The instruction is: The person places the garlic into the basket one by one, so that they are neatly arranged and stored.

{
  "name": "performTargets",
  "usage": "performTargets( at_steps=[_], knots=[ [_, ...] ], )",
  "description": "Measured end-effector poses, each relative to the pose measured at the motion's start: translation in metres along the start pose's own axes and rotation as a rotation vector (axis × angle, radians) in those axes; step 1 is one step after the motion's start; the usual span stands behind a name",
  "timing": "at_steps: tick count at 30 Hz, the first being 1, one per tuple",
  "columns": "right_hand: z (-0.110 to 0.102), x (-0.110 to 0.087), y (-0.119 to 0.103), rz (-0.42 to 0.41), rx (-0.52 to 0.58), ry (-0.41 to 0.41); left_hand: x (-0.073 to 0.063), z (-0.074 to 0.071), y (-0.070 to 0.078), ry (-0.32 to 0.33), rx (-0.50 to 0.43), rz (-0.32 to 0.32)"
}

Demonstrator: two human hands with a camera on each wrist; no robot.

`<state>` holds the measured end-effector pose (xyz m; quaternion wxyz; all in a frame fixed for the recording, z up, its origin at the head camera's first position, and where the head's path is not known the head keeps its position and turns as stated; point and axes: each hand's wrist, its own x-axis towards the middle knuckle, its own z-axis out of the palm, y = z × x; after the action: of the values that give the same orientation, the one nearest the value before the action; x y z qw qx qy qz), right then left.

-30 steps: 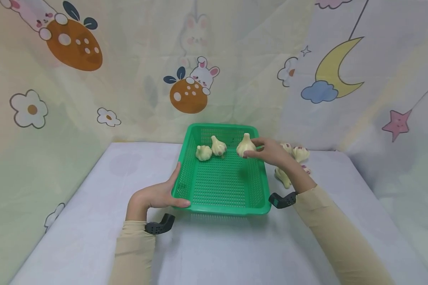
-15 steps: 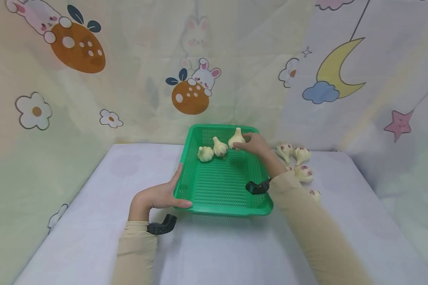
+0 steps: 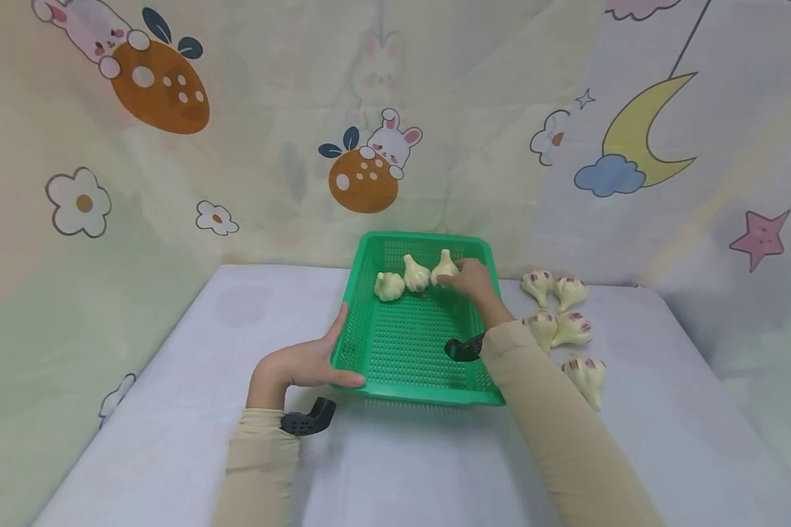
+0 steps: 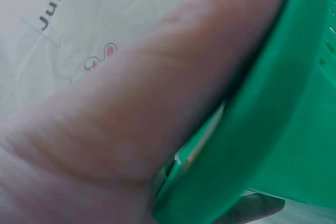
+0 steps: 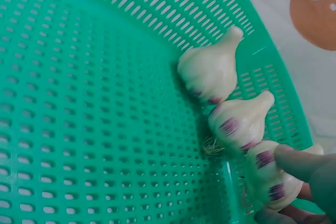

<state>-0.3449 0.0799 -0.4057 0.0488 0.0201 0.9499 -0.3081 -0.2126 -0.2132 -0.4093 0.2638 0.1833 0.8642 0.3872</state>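
A green plastic basket (image 3: 428, 396) with slotted walls stands on the table in the head view. My left hand (image 3: 303, 366) grips its near left corner, thumb on the front rim and fingers along the left side. In the left wrist view the basket rim (image 4: 257, 129) runs right against the hand (image 4: 131, 98). Inside, at the far wall, my right hand (image 3: 473, 282) pinches a garlic bulb (image 5: 270, 179), stem end up. Two more garlic bulbs, a left one (image 3: 389, 286) and a middle one (image 3: 416, 274), sit beside it in a row; the middle one shows purple streaks and roots.
Several purple-streaked garlic bulbs lie on the white table right of the basket, among them a far one (image 3: 570, 291) and a near one (image 3: 587, 375). A printed cloth (image 3: 474, 161) hangs behind the table. Black wrist cameras (image 3: 308, 417) sit on both wrists.
My right hand has carried the garlic bulb left and down to beside the other two in the basket. The left hand keeps its hold, and the head view has shifted slightly.
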Motion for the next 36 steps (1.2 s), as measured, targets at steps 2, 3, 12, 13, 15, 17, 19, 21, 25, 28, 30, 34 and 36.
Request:
performTargets(
  at_steps=[2, 3, 12, 13, 15, 17, 19, 21, 25, 28, 30, 34, 36],
  knots=[
    [0.002, 0.001, 0.0, -0.002, -0.036, 0.01, 0.0, 0.0, 0.0, -0.001, 0.003, -0.002],
    [0.003, 0.001, 0.0, -0.004, -0.052, 0.014, 0.0, 0.0, 0.0, -0.001, 0.002, -0.002],
    [0.012, 0.002, 0.006, -0.018, -0.109, 0.001, 0.001, 0.001, -0.001, -0.001, -0.012, -0.008],
    [0.013, 0.001, 0.006, -0.016, -0.108, 0.008, 0.001, 0.001, -0.001, -0.001, -0.013, -0.008],
    [0.013, 0.001, 0.006, -0.01, -0.103, 0.018, 0.001, 0.001, -0.001, -0.001, -0.013, -0.009],
    [0.014, 0.002, 0.006, -0.002, -0.098, 0.022, 0.002, 0.001, -0.001, 0.0, -0.018, -0.006],
    [0.015, 0.004, 0.006, 0.011, -0.089, 0.02, 0.002, 0.001, -0.001, 0.0, -0.02, -0.006],
    [0.017, 0.006, 0.007, 0.017, -0.092, 0.019, 0.002, 0.001, -0.001, 0.0, -0.019, -0.007],
    [0.019, 0.007, 0.006, 0.01, -0.121, 0.019, 0.002, 0.001, -0.002, 0.003, -0.018, -0.006],
    [0.019, 0.007, 0.006, 0.014, -0.141, 0.027, 0.003, 0.001, -0.003, 0.007, -0.013, -0.008],
    [0.02, 0.008, 0.005, 0.02, -0.16, 0.041, 0.003, 0.002, -0.003, 0.007, -0.01, -0.011],
    [0.021, 0.011, 0.006, 0.024, -0.208, 0.076, 0.003, 0.003, -0.002, 0.013, -0.009, -0.016],
    [0.022, 0.013, 0.007, 0.021, -0.227, 0.092, 0.002, 0.002, -0.002, 0.016, -0.011, -0.016]
  ],
)
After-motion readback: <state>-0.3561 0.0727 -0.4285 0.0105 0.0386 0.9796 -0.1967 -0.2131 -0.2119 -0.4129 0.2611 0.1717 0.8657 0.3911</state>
